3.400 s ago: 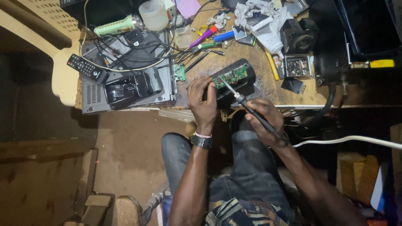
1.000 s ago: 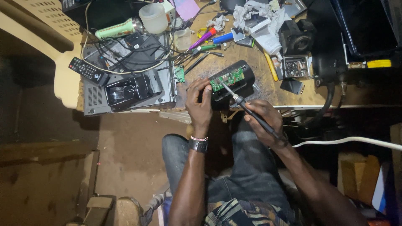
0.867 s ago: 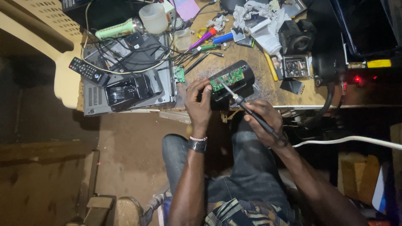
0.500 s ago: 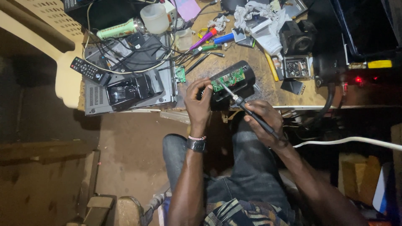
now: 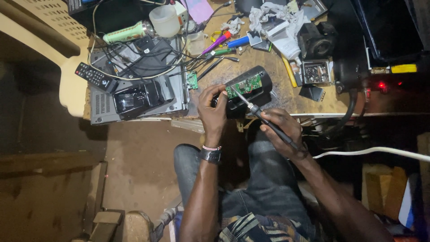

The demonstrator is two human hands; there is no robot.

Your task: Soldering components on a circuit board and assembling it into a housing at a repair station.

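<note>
Black speaker (image 5: pixel 251 92) lying on its side at near edge of bench (image 5: pixel 309 99), opened face up so green board (image 5: pixel 244 86) is exposed to the light. Left hand (image 5: pixel 212 107) closed on speaker's left end, fingertips at board's edge, apparently to pin the casing steady. Right hand (image 5: pixel 280 132) wrapped pen-fashion round soldering iron (image 5: pixel 264 120), held near, below bench edge, tip slanted up and left onto board; long grip seemingly to keep fingers off the hot end. White cable (image 5: pixel 371 151) trailing right, clear of the work. Grey player (image 5: pixel 139 87) at left, under tangled wires and a remote (image 5: pixel 94 76). Pens, small green board (image 5: pixel 192 79), parts box (image 5: pixel 316 72) pushed far, within reach yet off the working spot
</note>
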